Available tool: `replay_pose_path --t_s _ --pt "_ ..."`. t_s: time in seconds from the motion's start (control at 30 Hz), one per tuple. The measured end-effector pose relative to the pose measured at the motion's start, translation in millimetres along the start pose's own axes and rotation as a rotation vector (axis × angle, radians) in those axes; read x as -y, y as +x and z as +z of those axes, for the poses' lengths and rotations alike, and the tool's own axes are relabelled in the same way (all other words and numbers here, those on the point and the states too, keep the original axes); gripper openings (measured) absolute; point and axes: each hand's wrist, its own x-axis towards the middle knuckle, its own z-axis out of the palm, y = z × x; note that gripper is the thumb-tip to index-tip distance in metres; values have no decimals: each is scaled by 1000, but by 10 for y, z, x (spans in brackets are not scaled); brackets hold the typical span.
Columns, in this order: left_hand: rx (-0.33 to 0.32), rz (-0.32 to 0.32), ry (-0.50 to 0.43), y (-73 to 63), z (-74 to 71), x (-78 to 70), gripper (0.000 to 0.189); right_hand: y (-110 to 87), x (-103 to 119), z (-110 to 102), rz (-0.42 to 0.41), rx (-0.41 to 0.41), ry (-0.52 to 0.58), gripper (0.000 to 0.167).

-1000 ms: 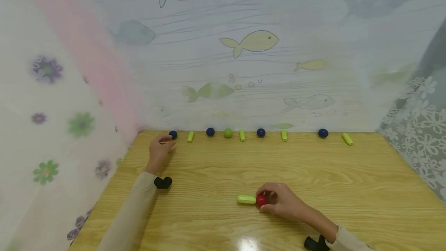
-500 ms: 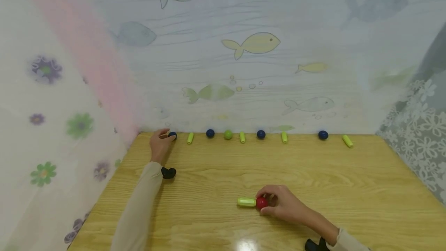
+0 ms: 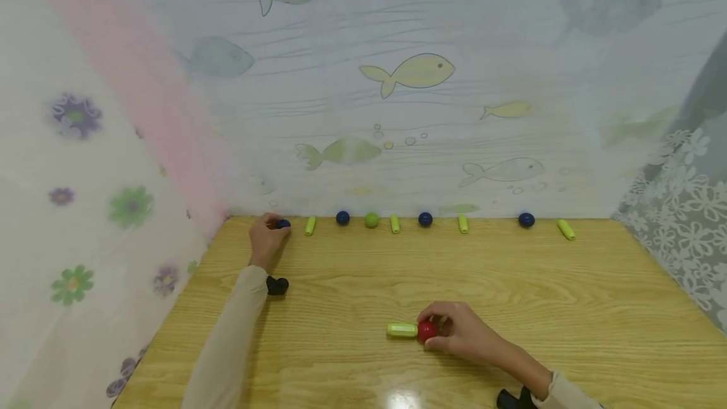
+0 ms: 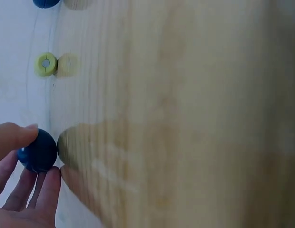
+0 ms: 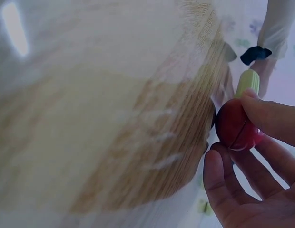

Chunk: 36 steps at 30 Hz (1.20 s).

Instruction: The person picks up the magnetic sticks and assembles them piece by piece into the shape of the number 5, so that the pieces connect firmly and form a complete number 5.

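Note:
At the table's far left corner, my left hand (image 3: 265, 242) pinches a dark blue ball (image 4: 39, 153) between thumb and fingers. The left wrist view shows the thumb on one side of it and fingertips on the other. Nearer the front, my right hand (image 3: 467, 334) holds a glossy red ball (image 3: 426, 331) by thumb and fingers. A thin seam line crosses this ball (image 5: 233, 124) in the right wrist view. Against its left side lies a short yellow-green ribbed stick (image 3: 402, 331), end to the ball; whether the two are joined I cannot tell.
Along the back edge of the wooden table (image 3: 341, 283) stand a yellow-green stick (image 3: 310, 226), a blue ball (image 3: 342, 218), a green ball (image 3: 372, 219) and several more sticks and blue balls. A fish-patterned cloth (image 3: 409, 112) hangs right behind them.
My left hand has closed its fingers round the far-left blue ball and shifted it slightly toward the front. The right hand, red ball and stick have stayed in place.

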Motion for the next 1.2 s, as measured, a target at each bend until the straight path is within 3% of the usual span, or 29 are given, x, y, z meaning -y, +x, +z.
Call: replay_pose_path --t_s 0.17,0.43,0.67,1.0,1.2 --pt "52 31 -7 -67 -70 28 32 11 0 1 1 7 2 31" --pt "184 -33 -43 -241 -122 -77 31 29 -30 -14 33 15 -4 30" --pt "294 17 -44 -465 -109 -226 38 34 -63 -15 12 10 -11 29" --pt "440 106 -188 -935 -161 -592 36 37 -25 -32 31 14 18 30" --pt "494 126 -230 -1067 -61 -522 38 37 -49 -31 20 4 10 31"
